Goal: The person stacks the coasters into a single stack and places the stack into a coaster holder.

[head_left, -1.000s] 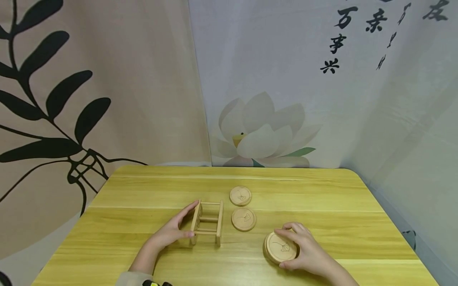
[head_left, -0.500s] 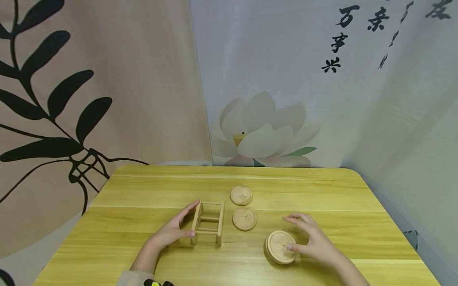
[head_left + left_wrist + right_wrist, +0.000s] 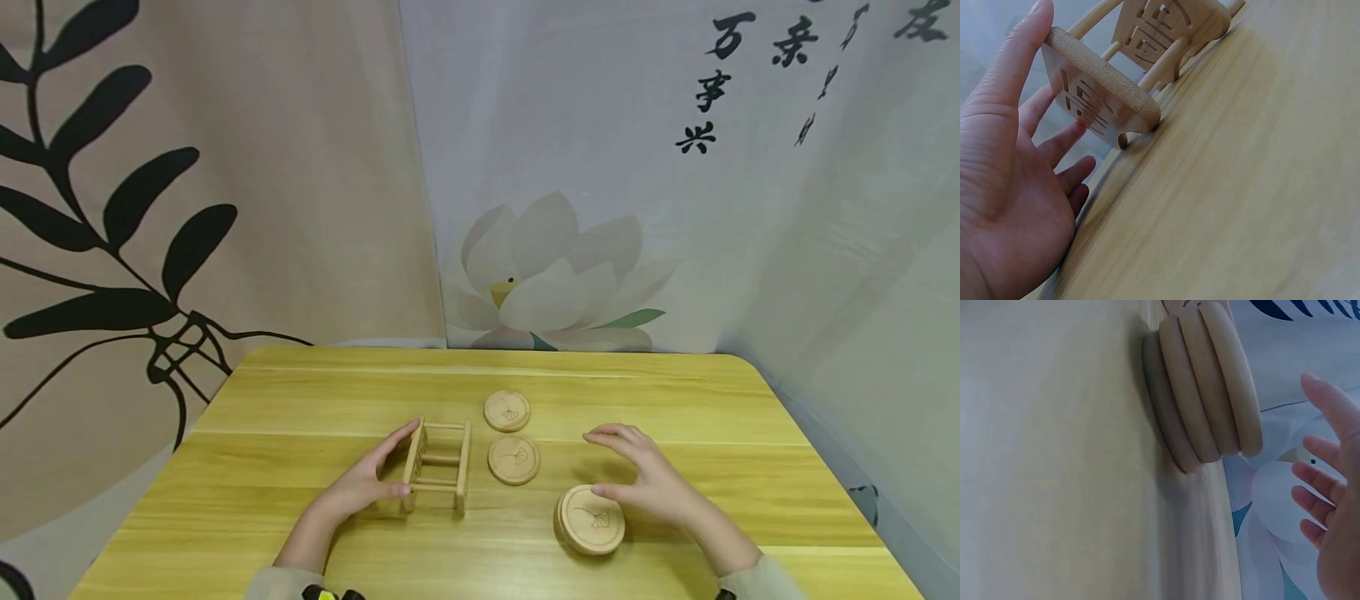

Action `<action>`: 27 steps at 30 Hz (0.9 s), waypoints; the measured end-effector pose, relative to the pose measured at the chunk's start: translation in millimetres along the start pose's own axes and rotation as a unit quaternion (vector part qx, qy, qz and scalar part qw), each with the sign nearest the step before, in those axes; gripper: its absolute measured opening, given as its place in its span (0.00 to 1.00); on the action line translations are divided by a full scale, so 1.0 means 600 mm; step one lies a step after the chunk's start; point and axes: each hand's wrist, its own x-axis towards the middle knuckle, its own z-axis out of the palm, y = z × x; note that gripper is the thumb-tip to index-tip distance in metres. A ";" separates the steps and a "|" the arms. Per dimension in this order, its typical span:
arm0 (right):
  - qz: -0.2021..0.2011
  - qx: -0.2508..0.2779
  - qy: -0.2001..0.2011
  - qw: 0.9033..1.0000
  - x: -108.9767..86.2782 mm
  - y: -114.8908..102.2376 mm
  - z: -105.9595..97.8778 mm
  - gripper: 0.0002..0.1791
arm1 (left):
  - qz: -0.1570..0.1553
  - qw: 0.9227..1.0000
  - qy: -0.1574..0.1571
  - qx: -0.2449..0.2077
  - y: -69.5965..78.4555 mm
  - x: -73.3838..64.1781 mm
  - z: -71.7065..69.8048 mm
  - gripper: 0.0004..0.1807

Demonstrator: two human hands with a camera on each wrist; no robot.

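A small wooden coaster rack (image 3: pixel 438 467), two slotted side panels joined by rods, stands on the table. My left hand (image 3: pixel 358 483) grips its left panel, thumb at the near end and forefinger at the far end. In the left wrist view the thumb lies on the edge of the panel (image 3: pixel 1094 94), fingertips against its face. On the right is a stack of several round wooden coasters (image 3: pixel 591 521), the top one engraved with a ginkgo leaf. My right hand (image 3: pixel 654 475) hovers just beyond it, fingers spread and holding nothing. The right wrist view shows the hand apart from the stack (image 3: pixel 1204 387).
Two engraved round coasters, a nearer one (image 3: pixel 513 460) and a farther one (image 3: pixel 507 410), lie right of the rack. The wooden tabletop (image 3: pixel 315 400) ends at a back edge before a printed curtain (image 3: pixel 562 125).
My right hand has let go of the coaster stack and moved up and away from it, its fingers spreading. The left hand and the rack have stayed in place.
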 end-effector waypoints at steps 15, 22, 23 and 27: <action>-0.008 -0.013 -0.066 0.998 0.070 0.013 0.015 0.36 | -0.011 1.000 0.004 -0.008 -0.001 0.002 -0.001 0.49; -0.010 -0.019 -0.106 0.994 0.094 0.013 0.021 0.36 | -0.005 1.000 0.002 -0.006 0.000 0.001 0.000 0.48; -0.011 -0.021 -0.110 0.994 0.097 0.013 0.022 0.36 | -0.004 1.000 0.002 -0.006 -0.001 0.002 0.000 0.48; -0.016 -0.033 -0.125 0.991 0.112 0.014 0.028 0.37 | -0.001 1.000 0.001 -0.009 -0.002 0.003 0.000 0.48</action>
